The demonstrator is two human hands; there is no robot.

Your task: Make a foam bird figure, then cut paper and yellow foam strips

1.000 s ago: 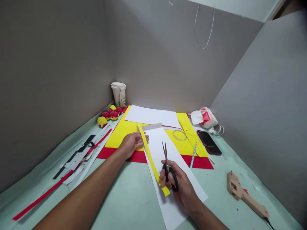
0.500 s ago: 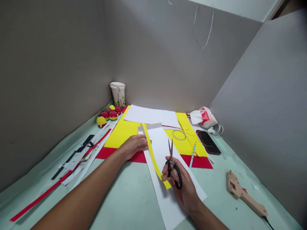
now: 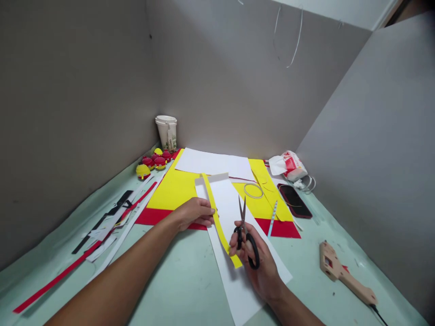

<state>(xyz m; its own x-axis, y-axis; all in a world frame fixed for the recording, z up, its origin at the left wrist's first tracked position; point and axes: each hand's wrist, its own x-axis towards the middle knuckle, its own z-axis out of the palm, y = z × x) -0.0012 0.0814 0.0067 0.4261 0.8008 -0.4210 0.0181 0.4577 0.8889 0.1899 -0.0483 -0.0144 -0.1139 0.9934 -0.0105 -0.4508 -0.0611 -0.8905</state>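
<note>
My left hand is closed with its fingertips on the left edge of a narrow yellow paper strip, partway along it. The strip curves above a long white paper sheet. In my right hand is a pair of black-handled scissors, the blades slightly apart and pointing away from me. Fingers of that hand also pinch the strip near its lower end. Beneath the white sheet lie a yellow sheet and a red sheet.
Left lie paper scraps and a long red strip; behind them are red-and-yellow balls and stacked cups. On the right are a glue gun, a phone, a tissue pack, a tape ring and a patterned stick.
My left hand has slid a little towards me and to the right, and its fingertips now grip the yellow strip. The right hand and scissors have stayed nearly still.
</note>
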